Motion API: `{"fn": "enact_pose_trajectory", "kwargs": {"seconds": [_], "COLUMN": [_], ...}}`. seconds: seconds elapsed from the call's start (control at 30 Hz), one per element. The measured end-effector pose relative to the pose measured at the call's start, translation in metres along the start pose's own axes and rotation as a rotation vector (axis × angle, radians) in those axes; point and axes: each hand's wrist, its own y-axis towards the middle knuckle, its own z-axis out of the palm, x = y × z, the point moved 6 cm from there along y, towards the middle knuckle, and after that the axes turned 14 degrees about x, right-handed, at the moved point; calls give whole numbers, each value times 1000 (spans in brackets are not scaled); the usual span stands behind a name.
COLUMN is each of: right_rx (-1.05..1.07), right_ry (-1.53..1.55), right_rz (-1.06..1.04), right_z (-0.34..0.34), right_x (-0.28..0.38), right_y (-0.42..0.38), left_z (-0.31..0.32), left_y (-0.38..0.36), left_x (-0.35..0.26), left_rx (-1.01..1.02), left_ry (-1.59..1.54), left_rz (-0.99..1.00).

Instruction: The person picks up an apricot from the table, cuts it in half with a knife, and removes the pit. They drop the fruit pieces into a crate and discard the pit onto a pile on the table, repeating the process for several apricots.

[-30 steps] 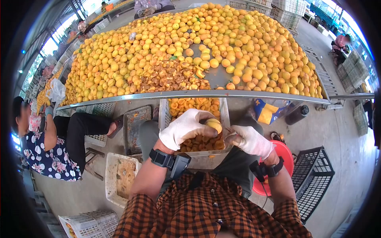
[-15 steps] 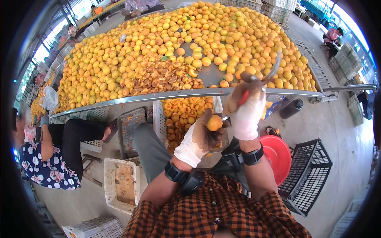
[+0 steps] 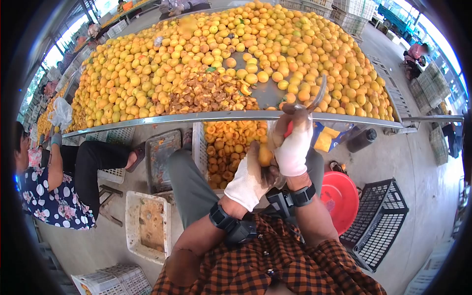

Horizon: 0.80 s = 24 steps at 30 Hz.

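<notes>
My left hand (image 3: 250,181), in a stained white glove, is closed around an apricot (image 3: 265,156). Right beside it, my gloved right hand (image 3: 295,147) grips a curved knife (image 3: 319,93) by its red handle, the blade pointing up and away from the fruit. The hands meet or nearly meet at the apricot; their exact contact is hidden. Below and beyond them, a white crate (image 3: 199,147) holds split apricot halves (image 3: 223,160). Whole apricots (image 3: 147,73) cover the metal-edged table (image 3: 196,117), with a heap of pitted brown-orange scraps (image 3: 209,96) near its front edge.
To the right stand a red basin (image 3: 344,201), a black crate (image 3: 381,221) and a dark bottle (image 3: 361,140). A dirty white tray (image 3: 147,226) and a grey tray (image 3: 162,162) lie left. A co-worker (image 3: 59,196) sits at the far left.
My right hand has come down and left, close against the left hand and the apricot, bringing the knife lower. The view has shifted slightly.
</notes>
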Motion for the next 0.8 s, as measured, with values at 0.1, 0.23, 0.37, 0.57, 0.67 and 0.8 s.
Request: {"fn": "enact_pose_trajectory", "kwargs": {"seconds": [0.1, 0.23, 0.37, 0.57, 0.67, 0.8], "right_rx": [-118, -196, -38, -87, -173, -79], "right_ry": [237, 677, 604, 516, 524, 429], "right_rz": [155, 255, 267, 363, 285, 270], "right_z": [-16, -38, -19, -18, -24, -21], "right_x": [-23, -49, -23, -17, -26, -28], "right_y": [6, 8, 16, 8, 11, 12], "left_z": [-5, 14, -2, 10, 6, 2], "left_y": [-8, -13, 0, -3, 8, 12], "left_x": [1, -13, -22, -24, -15, -14], "left_rx": [-21, 123, 227, 194, 305, 317], "left_ry": [41, 365, 302, 318, -41, -120], "left_rz": [-10, -150, -152, -137, -134, -135]}}
